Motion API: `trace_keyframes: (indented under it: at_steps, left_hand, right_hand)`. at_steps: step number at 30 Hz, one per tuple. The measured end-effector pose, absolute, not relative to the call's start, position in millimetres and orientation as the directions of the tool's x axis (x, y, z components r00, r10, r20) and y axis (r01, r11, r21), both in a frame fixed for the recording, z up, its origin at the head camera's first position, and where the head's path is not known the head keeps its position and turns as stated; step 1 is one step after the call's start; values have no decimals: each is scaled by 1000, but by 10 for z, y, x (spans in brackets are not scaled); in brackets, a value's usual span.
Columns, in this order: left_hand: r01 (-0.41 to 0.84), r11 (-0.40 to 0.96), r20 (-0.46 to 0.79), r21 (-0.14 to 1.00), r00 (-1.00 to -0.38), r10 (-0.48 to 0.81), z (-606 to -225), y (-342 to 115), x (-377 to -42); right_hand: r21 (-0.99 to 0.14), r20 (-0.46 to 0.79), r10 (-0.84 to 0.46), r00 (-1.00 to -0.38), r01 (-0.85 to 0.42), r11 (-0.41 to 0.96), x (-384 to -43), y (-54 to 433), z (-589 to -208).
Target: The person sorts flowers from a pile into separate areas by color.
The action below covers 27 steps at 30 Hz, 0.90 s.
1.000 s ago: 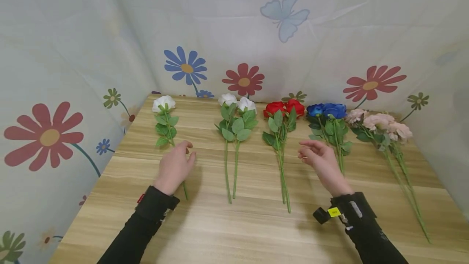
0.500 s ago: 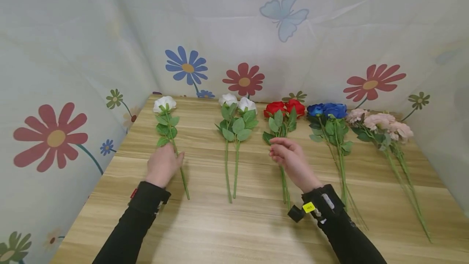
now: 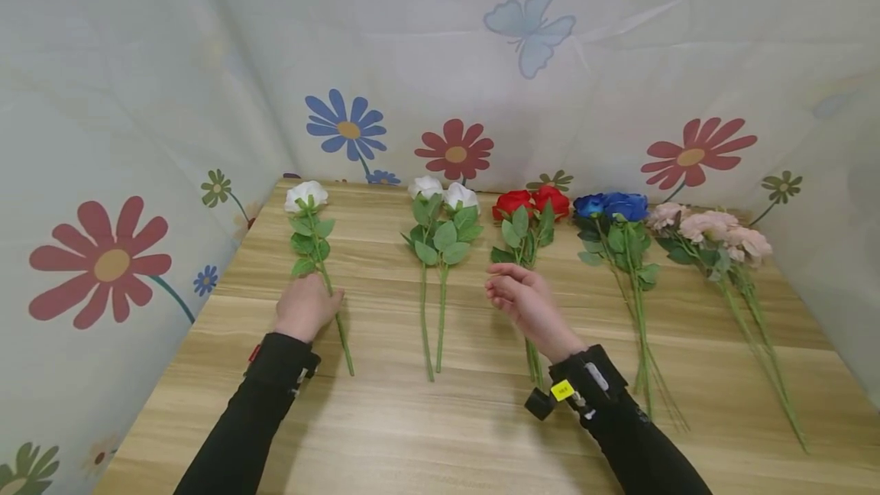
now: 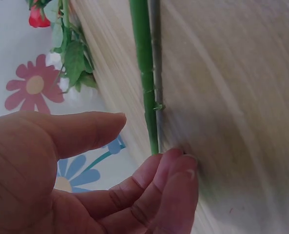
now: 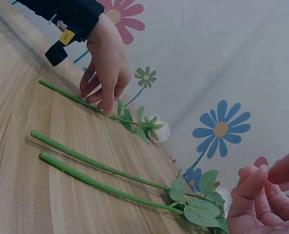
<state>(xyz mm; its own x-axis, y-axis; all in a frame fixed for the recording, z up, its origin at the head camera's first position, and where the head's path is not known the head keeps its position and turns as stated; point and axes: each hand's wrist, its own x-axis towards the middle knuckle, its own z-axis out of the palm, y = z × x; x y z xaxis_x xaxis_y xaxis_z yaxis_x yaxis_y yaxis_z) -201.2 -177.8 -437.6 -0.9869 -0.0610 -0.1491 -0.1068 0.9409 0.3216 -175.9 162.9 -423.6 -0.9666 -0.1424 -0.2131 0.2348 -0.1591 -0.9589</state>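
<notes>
A single white rose (image 3: pixel 305 195) lies on the wooden table at the left, bloom toward the back wall. My left hand (image 3: pixel 307 308) is down at its stem, just below the leaves. In the left wrist view the fingertips (image 4: pixel 181 165) meet the green stem (image 4: pixel 143 53) while the thumb stands apart from it. My right hand (image 3: pixel 529 308), fingers loosely bent and holding nothing, hovers above the stems of two red roses (image 3: pixel 514 205), partly covering them. Between the hands lie two white roses (image 3: pixel 459 195), their stems (image 5: pixel 100 185) side by side.
Right of the red roses lie blue roses (image 3: pixel 624 207), then pale pink flowers (image 3: pixel 708 226) with long stems slanting toward the front right. A printed curtain (image 3: pixel 412 44) stands along the back and left edges of the table (image 3: pixel 412 434).
My left hand has moved slightly left and down to the single white rose's stem. My right hand has moved left, from beside the blue roses to over the red rose stems.
</notes>
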Motion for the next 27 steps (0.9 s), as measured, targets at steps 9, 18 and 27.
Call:
trace_keyframes:
  at_steps: [9, 18, 27]
  left_hand:
    - [-123, 928, -185, 352, -981, -60, -4403, -1790, -2062]
    - [-160, 914, -209, 372, -974, -86, -4403, -1792, -2104]
    - [-141, 872, -211, 469, -977, -45, -4455, -1871, -2150]
  right_hand:
    - [-955, -224, -168, -960, 250, -158, -1749, 1592, -4268]
    - [-953, -231, -180, -956, 260, -154, -1753, 1575, -4279]
    - [-954, -235, -189, -953, 264, -144, -1744, 1559, -4269]
